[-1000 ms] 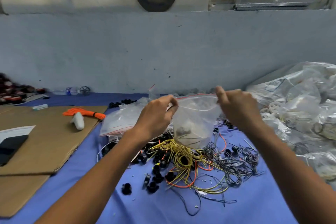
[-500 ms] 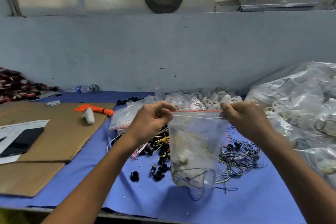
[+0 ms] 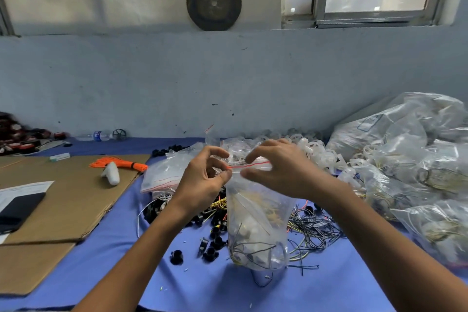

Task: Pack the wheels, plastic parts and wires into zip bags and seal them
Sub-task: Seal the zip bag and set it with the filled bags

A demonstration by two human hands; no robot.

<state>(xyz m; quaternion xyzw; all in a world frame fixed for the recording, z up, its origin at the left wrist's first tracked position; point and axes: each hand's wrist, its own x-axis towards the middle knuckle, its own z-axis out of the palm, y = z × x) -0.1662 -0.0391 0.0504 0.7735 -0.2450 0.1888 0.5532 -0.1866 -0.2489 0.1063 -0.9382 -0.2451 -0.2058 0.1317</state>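
A clear zip bag [image 3: 255,223] with a red seal line hangs upright over the blue table cloth [image 3: 126,248], holding white plastic parts and dark wires. My left hand [image 3: 205,180] pinches the seal strip at its left end between thumb and forefinger. My right hand [image 3: 281,170] pinches the same strip from the right, thumb under and fingers above. Loose black plastic parts [image 3: 212,246] lie on the cloth to the left of the bag. A tangle of wires [image 3: 314,230] lies to its right.
Filled clear bags [image 3: 415,159] pile up at the right. Flat empty zip bags [image 3: 169,172] and white wheels [image 3: 316,149] lie behind my hands. Cardboard sheets [image 3: 63,200] at the left carry an orange wire bundle [image 3: 119,163], a white tool and a dark phone.
The bag was lifted off the wire pile and now hangs upright with its mouth flattened. My right hand has slid left along the seal strip toward my left hand.
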